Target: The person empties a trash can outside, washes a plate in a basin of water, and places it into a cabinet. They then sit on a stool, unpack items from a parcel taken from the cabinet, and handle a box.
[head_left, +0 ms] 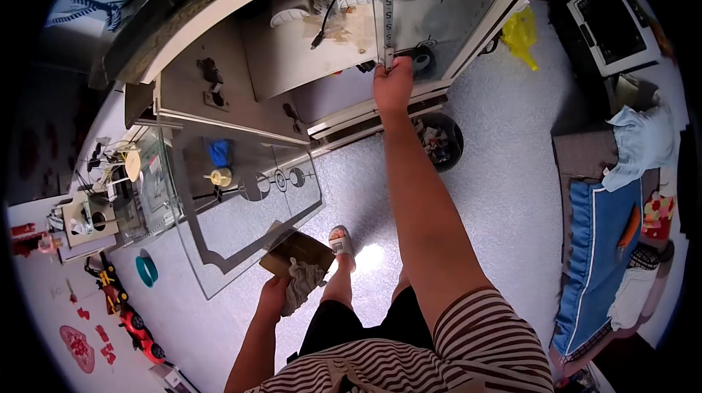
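Head view: left glass door [252, 206] already swung open; right glass door [446, 9] grasped at edge by right hand [393, 89]. Brown board [295, 252] and grey cloth [303, 287] clutched in left hand [274, 295], outside cabinet [208, 75]. Black cable [330, 16] left on shelf [274, 64]; further progress cannot be told.

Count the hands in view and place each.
2: the right hand on the edge of the glass panel; the left hand holding a brown flat object with grey cloth.
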The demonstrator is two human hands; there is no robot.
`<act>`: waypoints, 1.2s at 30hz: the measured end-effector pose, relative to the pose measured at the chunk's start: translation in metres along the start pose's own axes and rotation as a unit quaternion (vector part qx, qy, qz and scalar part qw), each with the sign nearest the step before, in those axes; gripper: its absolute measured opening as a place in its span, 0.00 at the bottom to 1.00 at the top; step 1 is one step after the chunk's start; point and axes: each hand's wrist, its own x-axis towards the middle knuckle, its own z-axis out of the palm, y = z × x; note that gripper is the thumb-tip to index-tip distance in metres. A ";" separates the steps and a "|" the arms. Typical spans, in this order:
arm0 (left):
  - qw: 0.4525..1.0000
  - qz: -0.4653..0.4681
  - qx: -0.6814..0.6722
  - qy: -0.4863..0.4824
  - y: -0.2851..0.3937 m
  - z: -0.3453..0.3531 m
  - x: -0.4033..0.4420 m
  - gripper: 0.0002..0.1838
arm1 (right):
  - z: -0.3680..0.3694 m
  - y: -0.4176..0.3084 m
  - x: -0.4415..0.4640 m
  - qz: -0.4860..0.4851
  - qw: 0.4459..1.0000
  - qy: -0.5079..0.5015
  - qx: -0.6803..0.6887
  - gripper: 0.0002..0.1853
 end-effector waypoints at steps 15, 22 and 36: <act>0.997 0.011 0.071 -0.036 0.000 -0.014 0.016 0.20 | -0.069 -0.176 -0.250 -0.262 0.922 -0.267 0.096 0.32; 0.986 0.056 0.147 -0.047 0.008 0.012 0.022 0.19 | -0.119 -0.147 -0.175 -0.120 0.956 -0.253 0.083 0.12; 0.993 0.033 0.081 -0.080 0.069 0.144 0.034 0.17 | -0.118 0.044 -0.028 -0.001 0.991 -0.073 0.112 0.13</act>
